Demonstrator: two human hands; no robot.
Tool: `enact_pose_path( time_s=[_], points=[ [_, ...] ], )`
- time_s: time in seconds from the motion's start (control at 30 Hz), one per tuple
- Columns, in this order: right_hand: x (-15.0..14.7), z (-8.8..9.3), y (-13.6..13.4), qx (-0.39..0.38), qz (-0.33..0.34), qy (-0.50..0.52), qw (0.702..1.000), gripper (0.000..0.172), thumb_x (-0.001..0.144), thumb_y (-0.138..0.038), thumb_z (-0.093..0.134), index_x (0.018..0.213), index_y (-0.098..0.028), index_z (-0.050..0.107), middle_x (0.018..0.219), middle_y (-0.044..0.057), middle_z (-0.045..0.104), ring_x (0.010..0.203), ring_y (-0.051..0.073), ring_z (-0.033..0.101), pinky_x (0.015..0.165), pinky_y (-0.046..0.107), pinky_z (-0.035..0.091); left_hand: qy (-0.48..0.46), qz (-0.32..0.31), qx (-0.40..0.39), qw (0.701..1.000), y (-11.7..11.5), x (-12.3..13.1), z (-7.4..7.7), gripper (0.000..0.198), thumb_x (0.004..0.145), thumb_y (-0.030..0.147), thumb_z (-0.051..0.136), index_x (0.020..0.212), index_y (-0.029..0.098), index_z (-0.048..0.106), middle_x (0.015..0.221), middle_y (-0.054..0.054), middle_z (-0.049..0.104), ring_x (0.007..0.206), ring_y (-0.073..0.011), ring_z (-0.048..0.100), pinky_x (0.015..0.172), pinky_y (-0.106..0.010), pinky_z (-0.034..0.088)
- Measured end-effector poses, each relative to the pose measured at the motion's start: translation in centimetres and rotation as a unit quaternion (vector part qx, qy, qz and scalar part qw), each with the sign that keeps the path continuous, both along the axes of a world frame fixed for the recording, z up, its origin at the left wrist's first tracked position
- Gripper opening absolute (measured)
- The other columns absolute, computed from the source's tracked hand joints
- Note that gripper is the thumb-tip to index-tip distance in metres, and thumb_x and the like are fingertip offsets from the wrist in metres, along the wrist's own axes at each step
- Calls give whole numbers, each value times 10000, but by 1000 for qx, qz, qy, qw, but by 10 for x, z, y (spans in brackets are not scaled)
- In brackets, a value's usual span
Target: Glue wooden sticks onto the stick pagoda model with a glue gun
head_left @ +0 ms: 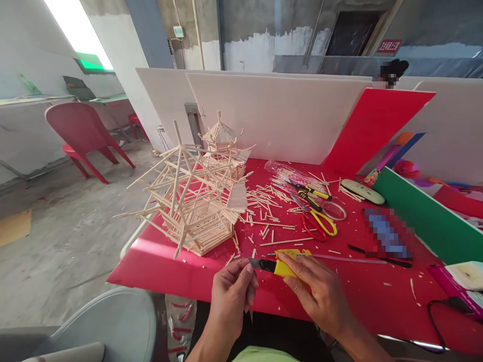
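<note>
My right hand (320,289) is closed around a yellow utility knife (285,270) with a black head. Its grey blade (255,263) points left and reaches my left hand (234,289). There the thumb and fingers are pinched together at the blade tip; what they hold, if anything, is hidden. Just behind the knife lies a yellow glue gun (294,253), with a clear glue stick (350,259) trailing to the right. A pavilion-like model of thin wooden sticks (204,221) stands ahead of my left hand, its upper frame open.
Behind it rises a roofed stick model (222,136). Loose sticks (264,198) and cut pieces litter the red table (169,274). Black-yellow pliers (307,196), scissors (324,222) and an oval case (362,191) lie beyond. A green board (418,216) borders the right; a grey stool (109,322) is lower left.
</note>
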State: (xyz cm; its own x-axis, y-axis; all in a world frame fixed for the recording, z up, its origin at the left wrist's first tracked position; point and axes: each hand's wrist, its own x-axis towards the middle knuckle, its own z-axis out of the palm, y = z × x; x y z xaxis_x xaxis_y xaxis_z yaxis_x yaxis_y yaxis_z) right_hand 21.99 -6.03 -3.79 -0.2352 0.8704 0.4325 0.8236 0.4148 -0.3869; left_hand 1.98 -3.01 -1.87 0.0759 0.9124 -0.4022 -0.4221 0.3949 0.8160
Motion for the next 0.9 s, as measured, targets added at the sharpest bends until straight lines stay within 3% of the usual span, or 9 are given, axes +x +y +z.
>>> enact_pose_path(
  time_s=[0.27, 0.43, 0.53, 0.63, 0.77, 0.9],
  points=[
    [4, -11, -11, 35, -26, -12, 999, 473, 950, -304, 550, 1420, -290, 498, 873, 50, 659, 788, 206, 601, 702, 344, 469, -10, -22, -44, 999, -6, 2, 2, 397, 577, 452, 849, 686, 134, 638, 490, 27, 569, 282, -22, 343, 290, -157, 173],
    [0, -13, -13, 55, -26, -31, 998, 456, 951, -311, 554, 1403, -284, 508, 886, 54, 659, 805, 205, 613, 734, 354, 478, -19, -20, -48, 998, -11, -2, 0, 394, 598, 435, 848, 751, 127, 657, 499, 26, 578, 288, -18, 333, 300, -156, 182],
    [-4, -10, -15, 22, -18, -46, 999, 403, 966, -319, 522, 1364, -262, 526, 955, 68, 681, 871, 217, 639, 780, 371, 507, -32, -27, -46, 998, -13, -8, 1, 374, 606, 418, 853, 711, 130, 639, 512, 25, 578, 313, -19, 359, 315, -149, 219],
    [-7, 1, -16, -11, 17, -65, 998, 321, 975, -321, 481, 1266, -217, 566, 1054, 90, 694, 962, 229, 655, 852, 387, 529, -69, -80, -56, 993, -13, -16, 6, 356, 615, 378, 861, 656, 139, 600, 525, 14, 589, 328, -23, 389, 322, -143, 243],
    [-9, 20, -15, 5, 61, -82, 995, 414, 983, -295, 418, 1383, -197, 463, 1220, 123, 659, 1116, 240, 626, 921, 384, 524, -122, -151, -54, 980, -11, -25, 15, 309, 660, 325, 848, 681, 145, 599, 535, 1, 606, 324, -34, 420, 306, -138, 241],
    [-11, 25, -9, 11, 56, -62, 996, 302, 990, -366, 423, 1211, -201, 547, 1048, 108, 698, 947, 234, 668, 789, 355, 534, -219, -230, -50, 947, -12, -27, 12, 243, 783, 336, 743, 719, 163, 585, 523, -13, 614, 281, -41, 388, 282, -144, 227]
  ],
)
